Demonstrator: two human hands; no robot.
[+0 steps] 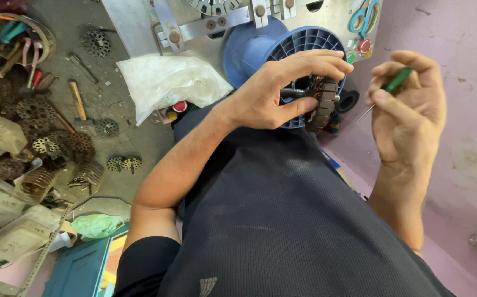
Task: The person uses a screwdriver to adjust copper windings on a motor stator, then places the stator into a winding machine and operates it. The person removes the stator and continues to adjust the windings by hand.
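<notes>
My left hand (282,91) grips a round motor stator (322,102) with a metal shaft and dark slotted rim, held up in front of a blue plastic spool (260,47). My right hand (409,104) holds a green-handled tool (397,81) with a thin metal tip pointing down toward the stator, a little apart from it. My dark-clothed lap (271,220) fills the lower middle of the view.
A metal winding machine (194,25) stands behind the spool with scissors (364,15) hanging on it. A white plastic bag (167,80), a hammer (78,102) and several stator cores (46,129) lie on the grey floor at left. A pink wall (469,110) is at right.
</notes>
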